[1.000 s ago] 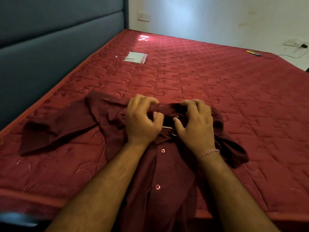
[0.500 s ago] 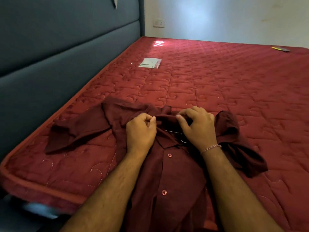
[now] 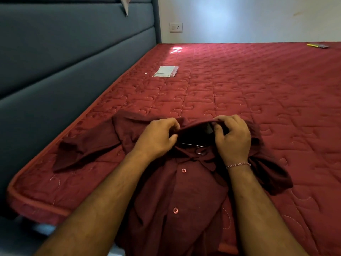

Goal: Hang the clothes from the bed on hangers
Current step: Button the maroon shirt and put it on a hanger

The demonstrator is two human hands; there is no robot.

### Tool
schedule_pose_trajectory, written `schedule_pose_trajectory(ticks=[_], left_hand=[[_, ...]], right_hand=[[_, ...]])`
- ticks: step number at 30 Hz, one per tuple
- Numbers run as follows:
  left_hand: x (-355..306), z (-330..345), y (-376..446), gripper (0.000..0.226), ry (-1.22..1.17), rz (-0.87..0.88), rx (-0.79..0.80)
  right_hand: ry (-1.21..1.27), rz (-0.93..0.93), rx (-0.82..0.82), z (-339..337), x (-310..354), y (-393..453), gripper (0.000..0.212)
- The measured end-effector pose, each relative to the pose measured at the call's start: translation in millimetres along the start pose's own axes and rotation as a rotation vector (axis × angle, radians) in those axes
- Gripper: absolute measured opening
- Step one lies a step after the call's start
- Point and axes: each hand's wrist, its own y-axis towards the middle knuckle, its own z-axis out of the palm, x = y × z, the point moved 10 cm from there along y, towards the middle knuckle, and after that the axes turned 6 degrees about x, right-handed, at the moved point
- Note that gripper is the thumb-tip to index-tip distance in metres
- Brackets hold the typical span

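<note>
A maroon buttoned shirt [image 3: 177,196] lies face up on the red quilted mattress [image 3: 239,93], its collar toward the far side and its sleeves spread left and right. My left hand [image 3: 156,137] pinches the left side of the collar. On the right side, my right hand [image 3: 232,137] grips the collar and lifts it, so the neck gapes open. Inside that opening shows a metal wire hanger [image 3: 196,147], of which only the hook and a short length of wire are visible; the shirt hides the remainder.
A grey padded headboard [image 3: 64,71] runs along the left. A small clear plastic packet [image 3: 166,71] lies farther up the mattress. A yellow and dark object [image 3: 318,45] rests at the far right edge. A wall socket [image 3: 176,27] is behind.
Both hands have moved apart along the collar and raised it, opening the neck wider. The hanger's hook shows more plainly. The camera has tilted upward.
</note>
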Motion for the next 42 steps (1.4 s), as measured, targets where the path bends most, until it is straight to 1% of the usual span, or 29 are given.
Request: schedule_pose_trajectory(ticks=[1,2,4,5,6,7,8,9,10,11,12,13,14,16,17,19,21,23,24,26,28,29,30,33,35,37,39,42], left_hand=[[7,-3,4,0.02,0.028,-0.028,0.019],[19,-8,8,0.023,-0.014,-0.081,0.009],[46,-16,9,0.03,-0.303,-0.266,-0.044],[51,-19,5,0.035,-0.39,-0.313,-0.092],[45,-23,-1,0.04,-0.329,-0.284,-0.157],[27,-28,-9,0.044,-0.17,-0.184,-0.225],[-1,-27,-20,0.044,-0.02,-0.019,-0.288],[-33,-22,-32,0.039,0.056,0.177,-0.315],[-58,-8,-40,0.032,0.084,0.357,-0.253],[-74,12,-42,0.026,0.115,0.483,-0.133],[-80,32,-40,0.026,0.163,0.524,-0.008],[-80,49,-35,0.029,0.216,0.496,0.089],[-76,61,-29,0.033,0.254,0.432,0.148],[-67,74,-19,0.035,0.289,0.293,0.222],[-64,78,-15,0.032,0.282,0.258,0.249],[-54,81,-9,0.023,0.16,0.205,0.275],[-40,75,-5,0.013,-0.02,0.126,0.246],[-32,58,1,0.008,-0.129,0.058,0.157],[-32,44,5,0.007,-0.136,0.043,0.1],[-45,6,23,0.008,-0.062,0.112,-0.023],[-64,-37,44,0.009,0.108,0.216,-0.138],[-69,-52,52,0.009,0.176,0.241,-0.172],[-69,-68,61,0.009,0.193,0.244,-0.187],[-58,-95,81,0.011,0.084,0.192,-0.102],[-64,-121,86,0.015,0.137,0.242,-0.113],[-80,-151,92,0.019,0.297,0.308,-0.141],[-101,-185,105,0.023,0.434,0.335,-0.177],[-138,-259,143,0.024,0.475,0.328,-0.167]], right_hand=[[0.012,-0.006,0.031,3,1,0,0.014],[0.038,-0.006,0.066,8,2,1,0.013],[0.096,0.024,0.123,14,-1,1,0.009],[0.121,0.045,0.127,14,-4,2,0.008],[0.146,0.059,0.116,11,-7,2,0.009],[0.172,0.073,0.101,9,-8,3,0.01],[0.196,0.092,0.09,6,-9,4,0.011],[0.22,0.113,0.087,5,-10,3,0.012],[0.239,0.132,0.085,4,-9,3,0.013],[0.251,0.146,0.085,4,-9,2,0.014],[0.254,0.157,0.089,4,-9,1,0.015],[0.259,0.167,0.091,4,-9,1,0.016],[0.266,0.174,0.091,4,-9,0,0.017],[0.272,0.177,0.09,2,-8,-1,0.019],[0.268,0.173,0.087,1,-7,-1,0.02],[0.271,0.174,0.1,0,-5,-2,0.023],[0.28,0.139,0.141,1,2,-2,0.029],[0.244,0.056,0.194,4,14,-2,0.04],[0.23,0.021,0.208,4,20,-4,0.045],[0.204,-0.013,0.195,-1,28,-3,0.049],[0.165,-0.04,0.17,-4,37,7,0.047],[0.158,-0.042,0.175,-5,40,12,0.045],[0.16,-0.05,0.184,-7,48,23,0.041],[0.249,-0.092,0.26,-15,74,58,0.026],[0.275,-0.115,0.34,-22,94,89,0.019],[0.227,-0.141,0.418,-30,116,122,0.024],[0.187,-0.125,0.476,-36,131,160,0.034],[0.233,-0.036,0.534,-59,167,235,0.041]])
